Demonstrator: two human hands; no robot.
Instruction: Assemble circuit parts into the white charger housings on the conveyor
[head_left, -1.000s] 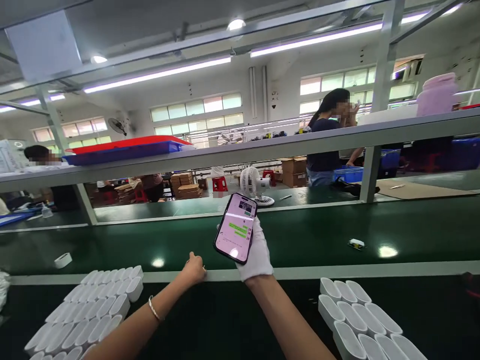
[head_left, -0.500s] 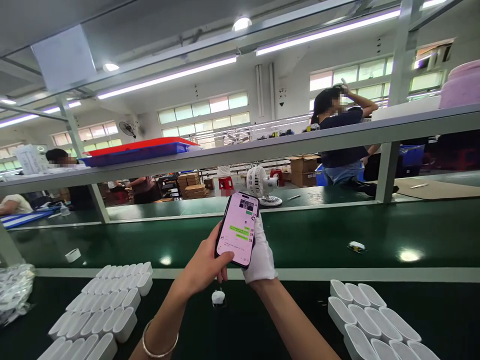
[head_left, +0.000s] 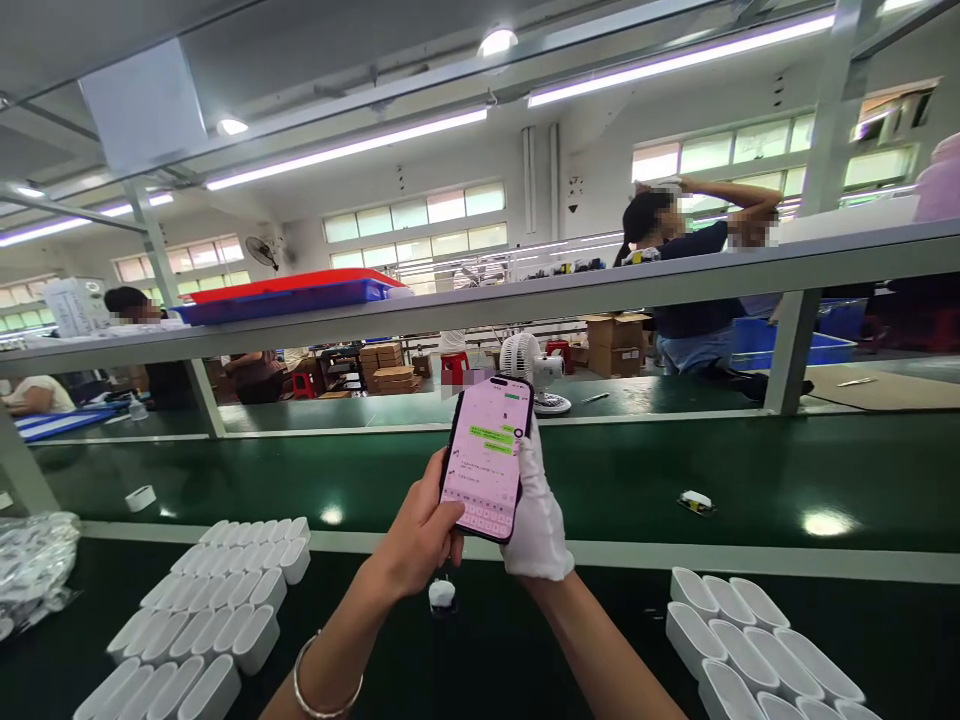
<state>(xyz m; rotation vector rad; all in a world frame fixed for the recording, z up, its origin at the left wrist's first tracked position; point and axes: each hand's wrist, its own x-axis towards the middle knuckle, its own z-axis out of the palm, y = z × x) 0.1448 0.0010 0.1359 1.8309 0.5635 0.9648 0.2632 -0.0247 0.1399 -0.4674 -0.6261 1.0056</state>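
A smartphone (head_left: 487, 470) is held up in front of me, its screen lit with a chat of green bubbles and a keyboard at the bottom. My bare left hand (head_left: 420, 530) grips its left side, the thumb over the lower screen; a bangle circles that wrist. In a white glove, my right hand (head_left: 538, 515) wraps the phone's right edge, with most fingers hidden behind it. Just below the phone, a small white-topped part (head_left: 442, 596) lies on the dark work surface.
Rows of white oval cases (head_left: 195, 600) stand at the left, more white cases (head_left: 750, 640) at the right. Crumpled silvery wrap (head_left: 34, 570) lies far left. A small part (head_left: 697, 502) rests on the green belt (head_left: 615, 480). Beyond are a white fan (head_left: 525, 365), a shelf (head_left: 450, 305) and co-workers.
A keyboard has appeared on the phone screen and the chat has shifted up. The small part on the belt has moved slightly left. A person in the back has raised both arms to the head.
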